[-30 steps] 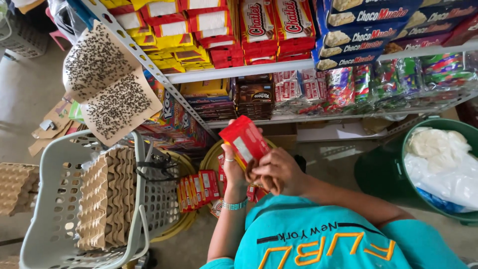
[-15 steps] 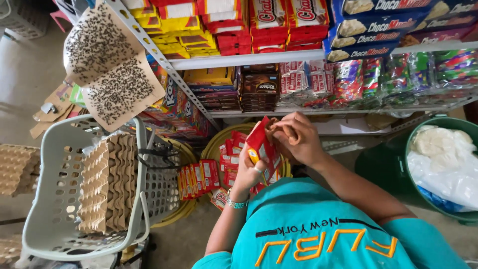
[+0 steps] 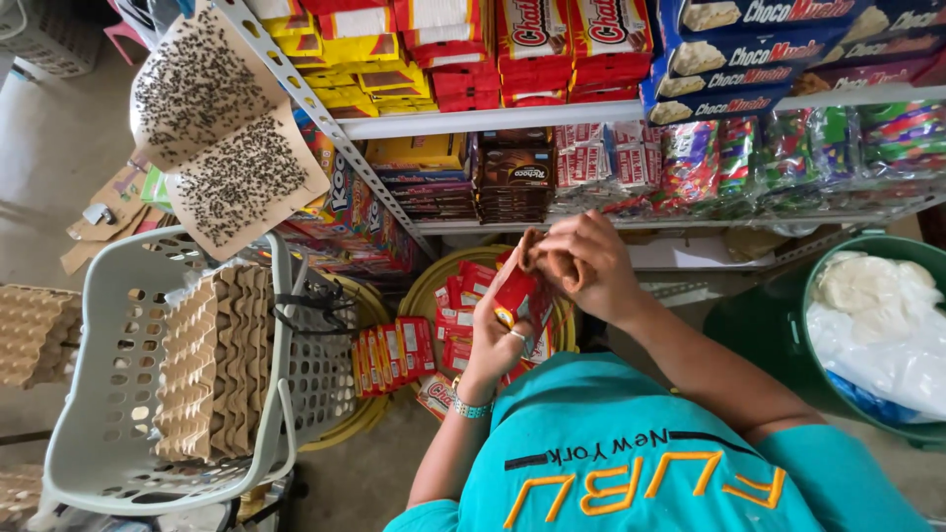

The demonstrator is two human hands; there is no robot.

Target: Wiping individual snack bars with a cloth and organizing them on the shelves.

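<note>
At centre frame, above a yellow basket [image 3: 414, 296] of red snack packets: left hand [image 3: 507, 330], fingers closed round one red packet [image 3: 522, 296]; right hand [image 3: 586, 266], fingers curled, pinching the packet's brown top edge. Step in hand, by judgement: opening or sorting the packet. Next move calls for steady grip. Left of frame: grey laundry basket [image 3: 108, 394] holding egg trays [image 3: 212, 365].
</note>
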